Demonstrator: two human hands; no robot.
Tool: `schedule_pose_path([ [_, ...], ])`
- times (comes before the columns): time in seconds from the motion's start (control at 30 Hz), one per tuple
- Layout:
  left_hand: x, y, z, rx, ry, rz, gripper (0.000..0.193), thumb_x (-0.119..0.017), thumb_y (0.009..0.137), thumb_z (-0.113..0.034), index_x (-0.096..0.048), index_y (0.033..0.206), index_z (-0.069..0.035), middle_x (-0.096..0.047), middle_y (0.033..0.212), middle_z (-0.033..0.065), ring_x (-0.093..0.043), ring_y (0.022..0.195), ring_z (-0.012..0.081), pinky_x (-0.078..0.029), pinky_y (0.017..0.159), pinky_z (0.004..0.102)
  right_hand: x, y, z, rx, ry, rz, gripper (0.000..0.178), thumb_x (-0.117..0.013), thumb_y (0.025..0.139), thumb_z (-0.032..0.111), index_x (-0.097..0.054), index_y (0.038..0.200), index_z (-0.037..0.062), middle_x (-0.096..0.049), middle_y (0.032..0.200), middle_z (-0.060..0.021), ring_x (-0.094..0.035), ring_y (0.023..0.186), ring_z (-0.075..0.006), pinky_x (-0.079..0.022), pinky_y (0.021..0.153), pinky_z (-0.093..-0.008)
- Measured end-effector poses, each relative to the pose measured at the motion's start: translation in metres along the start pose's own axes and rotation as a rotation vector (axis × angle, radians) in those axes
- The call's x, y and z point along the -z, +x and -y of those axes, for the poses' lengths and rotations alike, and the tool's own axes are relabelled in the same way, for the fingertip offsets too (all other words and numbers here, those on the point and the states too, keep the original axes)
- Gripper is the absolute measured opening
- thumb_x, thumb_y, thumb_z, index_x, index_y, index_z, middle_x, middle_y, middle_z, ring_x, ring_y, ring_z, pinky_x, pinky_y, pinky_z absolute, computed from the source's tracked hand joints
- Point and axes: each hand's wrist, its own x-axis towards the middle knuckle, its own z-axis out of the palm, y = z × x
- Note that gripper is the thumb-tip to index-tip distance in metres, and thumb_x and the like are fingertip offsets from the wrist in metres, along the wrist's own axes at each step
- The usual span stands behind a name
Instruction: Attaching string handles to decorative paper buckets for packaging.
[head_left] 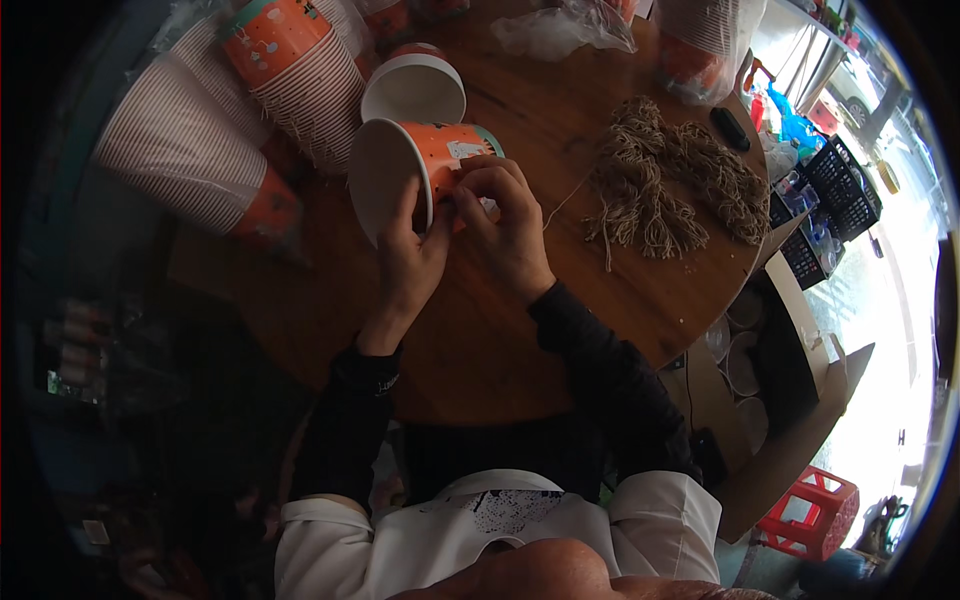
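Note:
An orange paper bucket [440, 150] with a white inside and printed pictures lies tipped on its side above the round wooden table, its mouth facing left. My left hand [412, 255] grips it by the rim, fingers inside the mouth and thumb on the outer wall. Against the bucket's side, my right hand [510, 225] is closed in a pinch. From that hand a thin strand of twine runs right to a tangled heap of brown twine [650, 180]. The fingertips partly hide what they pinch. Just behind stands another paper bucket [415, 90], its white inside showing.
Tall nested stacks of paper buckets [310, 100] fill the left side of the wooden table [480, 350], some in clear plastic [180, 150]. A bagged stack [695, 50] stands at the back right, near a small black object [730, 128]. Black crates [840, 185], an open cardboard box [790, 400] and a red stool [815, 510] are at right.

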Motion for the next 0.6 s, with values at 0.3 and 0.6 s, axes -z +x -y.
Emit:
schedule_pose_path([
  [0.3, -0.005, 0.003, -0.007, -0.092, 0.045, -0.014, 0.041, -0.056, 0.092, 0.003, -0.046, 0.132, 0.003, -0.061, 0.119, 0.0173, -0.063, 0.108, 0.0251, -0.054, 0.089, 0.0356, 0.001, -0.001, 0.003, -0.026, -0.02, 0.012, 0.009, -0.068, 0.083, 0.002, -0.06, 0.089, 0.0008, -0.058, 0.11, -0.0107, -0.065, 0.086, -0.0204, -0.052, 0.076, -0.0316],
  [0.6, 0.004, -0.003, -0.021, -0.028, -0.044, 0.091, 0.03, -0.054, 0.093, -0.003, -0.054, 0.122, 0.004, -0.065, 0.11, 0.014, -0.064, 0.097, 0.0195, -0.052, 0.082, 0.0308, 0.009, 0.001, 0.01, -0.007, -0.141, 0.014, 0.013, -0.069, 0.082, 0.004, -0.062, 0.092, 0.0002, -0.058, 0.109, -0.0107, -0.063, 0.088, -0.0217, -0.053, 0.074, -0.0316],
])
